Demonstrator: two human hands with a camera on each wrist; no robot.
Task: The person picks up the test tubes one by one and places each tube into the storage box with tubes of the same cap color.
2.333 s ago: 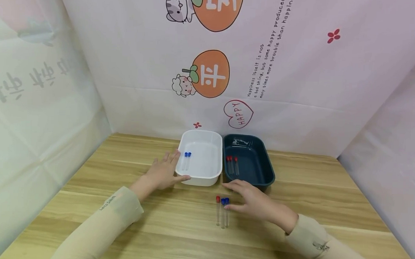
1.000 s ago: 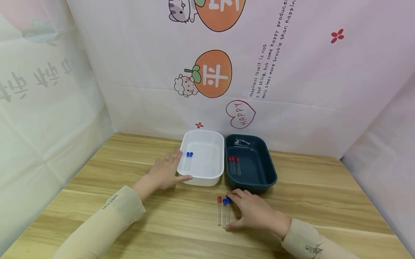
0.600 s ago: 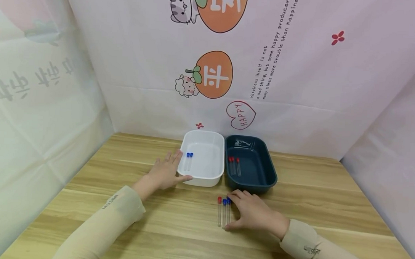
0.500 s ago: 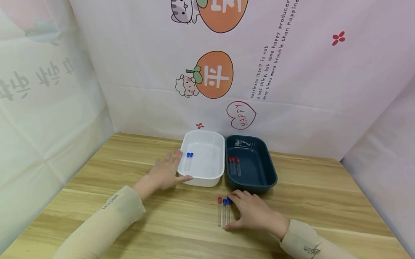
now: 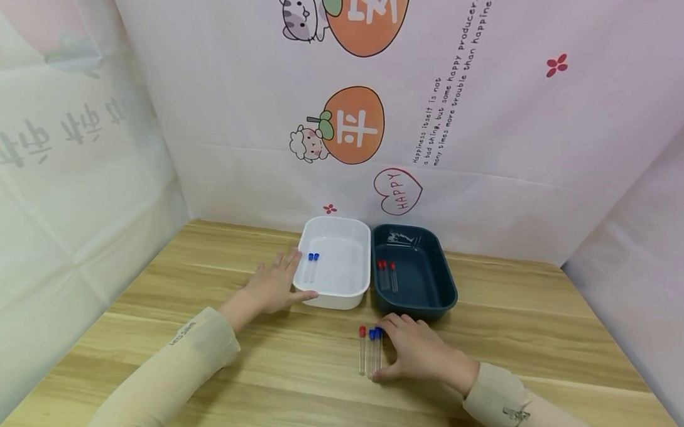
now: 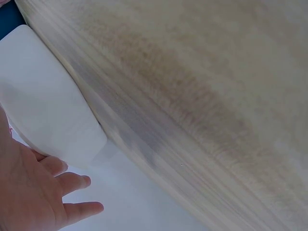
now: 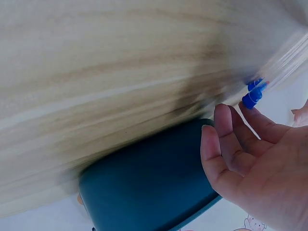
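Observation:
Three clear capped test tubes lie side by side on the table, one with a red cap (image 5: 362,351) and two with blue caps. My right hand (image 5: 419,349) spans the rightmost blue-capped test tube (image 5: 379,348) lengthwise, index fingertip at its blue cap (image 7: 251,98) and thumb at the lower end. The other blue-capped test tube (image 5: 371,356) lies right beside it. My left hand (image 5: 270,287) rests with spread, extended fingers against the left side and front corner of a white plastic basin (image 5: 339,298). Two blue-capped test tubes (image 5: 313,270) lie inside that basin.
A dark teal basin (image 5: 415,304) stands right of the white one, just beyond my right hand, holding three red-capped test tubes (image 5: 393,278). Both basins are near the table's (image 5: 290,387) back edge, before a printed cloth backdrop (image 5: 478,199).
My right hand has come down toward me onto the rightmost blue-capped test tube, then stayed there. My left hand keeps its place at the white basin. The head view has shifted slightly.

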